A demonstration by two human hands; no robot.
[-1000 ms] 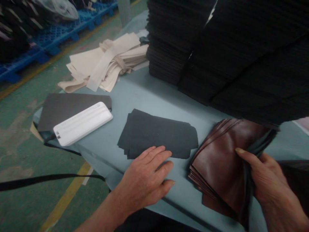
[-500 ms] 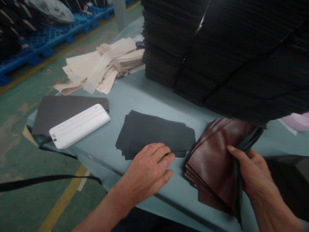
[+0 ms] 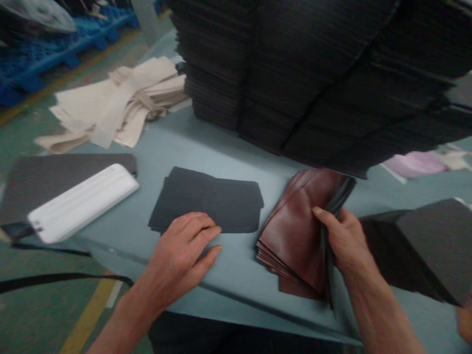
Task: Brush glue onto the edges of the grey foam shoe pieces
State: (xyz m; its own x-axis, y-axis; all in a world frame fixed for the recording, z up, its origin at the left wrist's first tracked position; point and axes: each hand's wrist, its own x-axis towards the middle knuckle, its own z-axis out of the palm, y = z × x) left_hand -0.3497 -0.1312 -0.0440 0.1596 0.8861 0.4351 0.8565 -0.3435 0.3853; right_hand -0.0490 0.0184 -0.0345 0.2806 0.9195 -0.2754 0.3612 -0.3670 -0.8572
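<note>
A small stack of dark grey flat pieces (image 3: 210,199) lies on the cloth-covered table. My left hand (image 3: 186,253) rests at its near edge, with its fingers stretched out and touching the stack; the thumb is apart from the fingers. To the right, brown leather pieces (image 3: 291,233) lie fanned in a pile. My right hand (image 3: 344,238) is closed around a bundle of thin dark pieces (image 3: 330,241) tilted up at the right side of the brown pile. Its thumb lies over the bundle toward the brown leather, while the other fingers are mostly hidden behind.
Tall stacks of black pieces (image 3: 295,73) stand at the back. A white oblong device (image 3: 83,201) lies at left, partly over a dark sheet (image 3: 55,177). Behind it are cream strips (image 3: 114,101). More dark sheets (image 3: 435,246) and something pink (image 3: 416,163) are at right.
My view has swung to the right, so everything sits farther left. The edges of the dark grey stack look more even than before. My right hand keeps its hold.
</note>
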